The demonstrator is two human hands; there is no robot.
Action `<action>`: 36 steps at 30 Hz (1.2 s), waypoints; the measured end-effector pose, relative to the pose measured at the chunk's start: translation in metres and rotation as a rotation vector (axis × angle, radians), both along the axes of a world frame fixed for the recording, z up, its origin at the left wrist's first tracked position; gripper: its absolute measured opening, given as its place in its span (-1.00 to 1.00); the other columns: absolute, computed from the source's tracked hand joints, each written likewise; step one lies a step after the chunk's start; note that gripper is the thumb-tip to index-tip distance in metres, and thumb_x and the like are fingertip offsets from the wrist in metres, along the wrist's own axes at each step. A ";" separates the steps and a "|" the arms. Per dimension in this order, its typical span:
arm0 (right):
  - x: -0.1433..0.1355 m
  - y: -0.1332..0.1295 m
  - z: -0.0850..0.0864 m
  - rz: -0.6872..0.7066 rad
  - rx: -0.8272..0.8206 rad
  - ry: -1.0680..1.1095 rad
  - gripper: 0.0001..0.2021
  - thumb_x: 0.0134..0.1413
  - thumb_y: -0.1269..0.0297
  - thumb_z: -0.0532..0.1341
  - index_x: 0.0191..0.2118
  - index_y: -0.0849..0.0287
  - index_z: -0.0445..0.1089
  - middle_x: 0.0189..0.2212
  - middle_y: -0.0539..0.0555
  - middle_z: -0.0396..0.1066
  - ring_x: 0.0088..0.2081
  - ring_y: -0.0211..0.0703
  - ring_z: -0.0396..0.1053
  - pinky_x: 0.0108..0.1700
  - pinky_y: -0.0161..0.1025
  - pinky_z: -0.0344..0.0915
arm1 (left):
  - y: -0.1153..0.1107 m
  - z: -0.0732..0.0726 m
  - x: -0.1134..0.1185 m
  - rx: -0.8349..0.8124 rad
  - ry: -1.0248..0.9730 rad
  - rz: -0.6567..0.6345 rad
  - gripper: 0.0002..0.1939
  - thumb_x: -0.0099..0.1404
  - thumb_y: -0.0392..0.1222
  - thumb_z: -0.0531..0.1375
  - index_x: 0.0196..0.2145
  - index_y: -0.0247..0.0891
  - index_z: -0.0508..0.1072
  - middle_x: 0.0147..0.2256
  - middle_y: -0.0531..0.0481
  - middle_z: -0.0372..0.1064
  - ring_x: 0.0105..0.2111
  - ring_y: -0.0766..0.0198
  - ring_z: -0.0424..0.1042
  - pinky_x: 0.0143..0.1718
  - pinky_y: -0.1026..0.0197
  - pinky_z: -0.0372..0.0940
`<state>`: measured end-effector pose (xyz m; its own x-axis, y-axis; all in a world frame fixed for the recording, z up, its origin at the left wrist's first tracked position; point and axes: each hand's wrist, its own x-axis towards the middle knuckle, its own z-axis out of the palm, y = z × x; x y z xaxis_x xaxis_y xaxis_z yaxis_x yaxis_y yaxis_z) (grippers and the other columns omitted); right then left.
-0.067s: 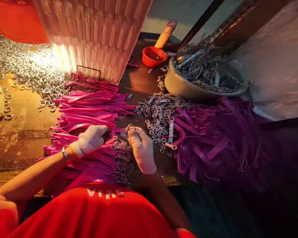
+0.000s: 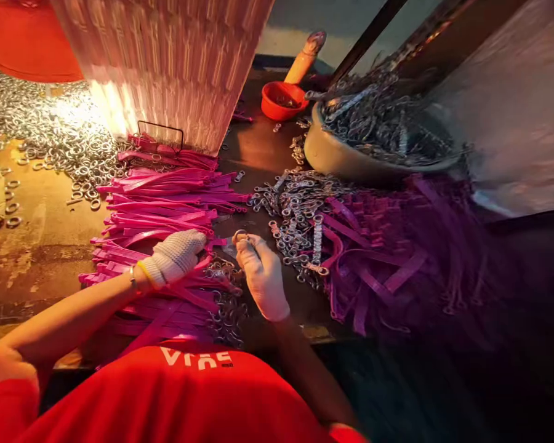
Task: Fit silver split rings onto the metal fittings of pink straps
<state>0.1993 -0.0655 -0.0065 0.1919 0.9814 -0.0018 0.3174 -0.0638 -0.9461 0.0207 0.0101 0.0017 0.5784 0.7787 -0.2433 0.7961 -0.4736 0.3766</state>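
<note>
My left hand (image 2: 178,255), in a white knitted glove, is closed over the pile of pink straps (image 2: 161,203). One pink strap (image 2: 218,242) pokes out past its fingertips towards my right hand. My right hand (image 2: 261,274), in a pale glove, pinches a metal ring (image 2: 240,234) between thumb and fingers, a short way right of that strap's end. Below and between the hands lie loose metal links (image 2: 228,307). Whatever else sits inside the right fingers is hidden.
Many metal rings (image 2: 90,166) cover the table at the left. A ribbed panel (image 2: 166,74) stands behind the straps. To the right are heaped chain pieces (image 2: 300,209), purple straps (image 2: 383,264), a tub (image 2: 337,157) full of metal pieces and a small red bowl (image 2: 277,111).
My left hand has moved slightly to the right, towards the right hand. The right hand keeps its pinch on the ring. The whole view has shifted a little.
</note>
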 end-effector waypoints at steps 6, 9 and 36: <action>-0.001 -0.005 -0.006 0.141 0.011 -0.094 -0.69 0.37 0.13 0.06 -0.04 0.16 0.46 -0.29 0.06 0.53 -0.29 -0.15 0.44 -0.24 -0.27 0.31 | 0.010 -0.001 0.020 0.013 0.136 0.038 -0.67 0.38 -0.10 0.14 -0.08 -0.41 0.50 -0.20 -0.32 0.49 -0.34 0.04 0.50 -0.36 0.17 0.27; 0.000 -0.009 -0.001 0.188 0.145 -0.289 -0.70 0.38 0.24 0.06 0.07 0.19 0.43 -0.16 0.13 0.56 -0.20 -0.10 0.47 -0.12 -0.23 0.30 | 0.001 0.006 -0.002 0.005 -0.129 0.047 -0.74 0.35 -0.10 0.17 -0.24 -0.35 0.55 -0.24 -0.21 0.49 -0.36 0.16 0.45 -0.37 0.22 0.25; -0.042 -0.033 0.048 0.664 -0.027 -1.062 -0.70 0.29 0.28 0.10 0.07 0.24 0.32 -0.37 0.13 0.53 -0.33 -0.02 0.48 -0.36 -0.21 0.13 | -0.092 0.022 -0.055 -0.494 -0.726 0.365 -0.64 0.28 0.06 0.25 -0.40 -0.34 0.49 -0.48 0.05 0.35 -0.49 0.37 0.19 -0.49 0.34 0.11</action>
<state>0.1574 -0.0987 0.0412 -0.4201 0.8913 -0.1706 0.9000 0.3851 -0.2042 -0.0339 -0.0817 0.0235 0.4588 0.8464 -0.2704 0.3560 0.1037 0.9287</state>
